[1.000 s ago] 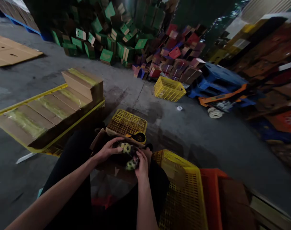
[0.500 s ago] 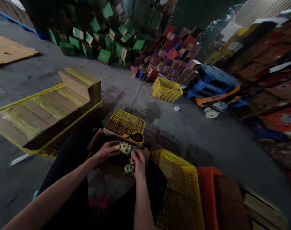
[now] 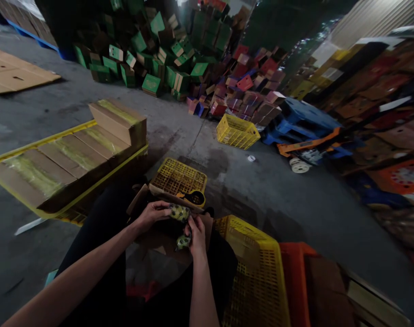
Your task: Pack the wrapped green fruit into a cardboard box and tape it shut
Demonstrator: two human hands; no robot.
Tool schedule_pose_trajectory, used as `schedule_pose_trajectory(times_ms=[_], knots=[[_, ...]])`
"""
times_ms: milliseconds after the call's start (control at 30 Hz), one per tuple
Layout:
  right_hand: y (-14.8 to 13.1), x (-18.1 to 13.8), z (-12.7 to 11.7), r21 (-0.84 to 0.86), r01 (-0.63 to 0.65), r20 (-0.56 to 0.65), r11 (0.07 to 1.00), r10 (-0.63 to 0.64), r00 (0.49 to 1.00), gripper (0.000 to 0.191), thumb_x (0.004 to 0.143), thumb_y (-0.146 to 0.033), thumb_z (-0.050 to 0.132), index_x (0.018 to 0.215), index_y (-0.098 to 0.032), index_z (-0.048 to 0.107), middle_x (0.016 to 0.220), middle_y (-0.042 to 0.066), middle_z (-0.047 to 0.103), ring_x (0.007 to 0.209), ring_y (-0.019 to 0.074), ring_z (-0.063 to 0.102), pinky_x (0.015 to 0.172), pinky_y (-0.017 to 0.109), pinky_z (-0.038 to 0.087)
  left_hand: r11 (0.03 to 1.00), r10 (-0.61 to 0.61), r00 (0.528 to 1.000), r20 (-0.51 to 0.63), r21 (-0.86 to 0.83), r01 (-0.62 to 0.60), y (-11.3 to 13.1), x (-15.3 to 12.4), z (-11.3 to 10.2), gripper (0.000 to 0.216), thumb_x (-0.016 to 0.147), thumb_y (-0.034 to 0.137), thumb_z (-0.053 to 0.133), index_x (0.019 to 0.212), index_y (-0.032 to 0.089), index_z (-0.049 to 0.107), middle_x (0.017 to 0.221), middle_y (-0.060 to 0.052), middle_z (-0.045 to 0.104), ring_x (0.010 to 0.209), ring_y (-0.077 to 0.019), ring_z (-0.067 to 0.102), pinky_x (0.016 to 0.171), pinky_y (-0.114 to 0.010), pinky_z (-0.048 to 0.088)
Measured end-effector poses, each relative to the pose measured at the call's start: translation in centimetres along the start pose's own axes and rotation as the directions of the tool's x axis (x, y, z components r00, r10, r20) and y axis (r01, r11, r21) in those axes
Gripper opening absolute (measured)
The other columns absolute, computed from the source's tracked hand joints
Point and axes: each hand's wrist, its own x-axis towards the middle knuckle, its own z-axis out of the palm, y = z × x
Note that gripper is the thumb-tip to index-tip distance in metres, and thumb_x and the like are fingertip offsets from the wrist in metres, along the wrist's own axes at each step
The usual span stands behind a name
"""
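Observation:
Over an open cardboard box (image 3: 159, 247) between my knees, I hold a yellow-green packet (image 3: 179, 212) with dark spots and a shiny plastic wrap. My left hand (image 3: 152, 217) pinches its left end between thumb and fingers. My right hand (image 3: 196, 231) closes on its right end. A second, smaller spotted packet (image 3: 183, 241) hangs below, against the fingers of my right hand; I cannot tell whether the two are joined. What lies inside the box is dark and mostly hidden by my hands.
Just past the box, a tape dispenser (image 3: 196, 198) lies by an upturned yellow crate (image 3: 178, 175). Taped cartons (image 3: 74, 152) fill a long yellow crate at left. A yellow basket (image 3: 258, 272) and a red crate (image 3: 295, 277) stand at right. A pallet jack (image 3: 309, 145) is farther off.
The larger packet has turned slightly in my fingers and its spotted face shows more plainly. Both hands keep their hold in nearly the same place. The view has tilted a little.

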Motion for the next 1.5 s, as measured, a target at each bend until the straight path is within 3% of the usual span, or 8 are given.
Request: schedule_pose_trajectory(times_ms=[500, 733, 867, 1000, 1200, 1267, 1367, 1500], knots=[[0.0, 0.4, -0.2, -0.040, 0.055, -0.096, 0.998, -0.059, 0.994, 0.040, 0.065, -0.049, 0.082, 0.087, -0.018, 0.069, 0.048, -0.008, 0.048, 0.039, 0.0062, 0.039, 0.041, 0.019, 0.028, 1.000, 0.010, 0.999, -0.047, -0.024, -0.011, 0.1, 0.3, 0.1, 0.039, 0.062, 0.040, 0.090, 0.091, 0.016, 0.077, 0.111, -0.012, 0.074, 0.105, -0.0306, 0.068, 0.093, -0.044, 0.054], [-0.2, 0.1, -0.2, -0.034, 0.073, -0.040, 0.997, -0.074, 0.996, 0.038, 0.069, -0.048, 0.081, 0.087, -0.018, 0.067, 0.047, -0.010, 0.046, 0.038, 0.0060, 0.036, 0.041, 0.019, 0.028, 0.999, -0.013, 0.999, -0.033, -0.052, 0.012, 0.1, 0.4, -0.1, 0.044, 0.063, 0.038, 0.090, 0.099, 0.015, 0.077, 0.113, -0.013, 0.073, 0.107, -0.0306, 0.066, 0.092, -0.045, 0.054], [-0.5, -0.2, 0.1, 0.001, 0.061, 0.026, 0.998, -0.061, 0.998, 0.040, 0.073, -0.047, 0.078, 0.101, -0.020, 0.068, 0.047, -0.012, 0.042, 0.038, 0.0050, 0.034, 0.044, 0.018, 0.032, 0.999, 0.035, 0.998, -0.046, -0.032, -0.037, -0.1, 0.5, 0.0, 0.043, 0.062, 0.039, 0.090, 0.095, 0.016, 0.077, 0.125, -0.013, 0.068, 0.111, -0.0298, 0.064, 0.097, -0.042, 0.051], [-0.7, -0.3, 0.3, -0.033, 0.042, 0.039, 0.999, -0.040, 0.998, 0.046, 0.073, -0.048, 0.079, 0.107, -0.020, 0.068, 0.050, -0.010, 0.047, 0.040, 0.0052, 0.038, 0.044, 0.018, 0.033, 0.994, 0.107, 0.994, 0.026, 0.032, -0.107, -0.2, 0.3, 0.0, 0.037, 0.066, 0.040, 0.088, 0.093, 0.017, 0.077, 0.135, -0.012, 0.062, 0.118, -0.0295, 0.061, 0.100, -0.038, 0.047], [-0.7, -0.5, 0.5, -0.045, -0.056, 0.125, 0.997, 0.062, 0.990, 0.061, 0.071, -0.047, 0.080, 0.123, -0.021, 0.063, 0.056, -0.009, 0.052, 0.041, 0.0055, 0.039, 0.040, 0.018, 0.027, 0.996, 0.091, 0.984, 0.155, -0.011, -0.090, 0.1, -0.3, 0.4, 0.030, 0.070, 0.035, 0.084, 0.092, 0.017, 0.076, 0.135, -0.012, 0.062, 0.115, -0.0286, 0.063, 0.099, -0.038, 0.046], [-0.8, -0.6, 0.6, -0.053, -0.056, 0.126, 0.997, 0.062, 0.990, 0.059, 0.069, -0.047, 0.082, 0.119, -0.020, 0.065, 0.060, -0.007, 0.055, 0.041, 0.0049, 0.038, 0.040, 0.018, 0.027, 0.995, 0.091, 0.981, 0.173, -0.062, -0.081, 0.3, -0.4, 0.6, 0.036, 0.071, 0.031, 0.083, 0.104, 0.019, 0.074, 0.135, -0.011, 0.062, 0.116, -0.0284, 0.062, 0.101, -0.038, 0.046], [-1.1, -0.7, 0.8, -0.064, -0.017, 0.078, 0.998, 0.022, 0.997, 0.059, 0.067, -0.044, 0.083, 0.119, -0.021, 0.066, 0.067, -0.005, 0.061, 0.041, 0.0044, 0.039, 0.040, 0.019, 0.028, 0.989, 0.091, 0.967, 0.237, -0.134, -0.060, 0.7, -0.7, 0.9, 0.066, 0.067, 0.020, 0.083, 0.129, 0.026, 0.062, 0.144, -0.010, 0.055, 0.129, -0.0315, 0.054, 0.104, -0.041, 0.045], [-1.6, -0.8, 0.8, -0.080, 0.019, 0.010, 0.997, -0.018, 1.000, 0.067, 0.065, -0.039, 0.084, 0.127, -0.023, 0.063, 0.062, -0.007, 0.060, 0.041, 0.0054, 0.039, 0.041, 0.019, 0.030, 0.992, 0.022, 0.954, 0.298, -0.126, 0.016, 0.4, -0.9, 0.9, 0.083, 0.066, 0.014, 0.083, 0.140, 0.033, 0.050, 0.152, -0.010, 0.044, 0.137, -0.0335, 0.045, 0.106, -0.046, 0.044]])
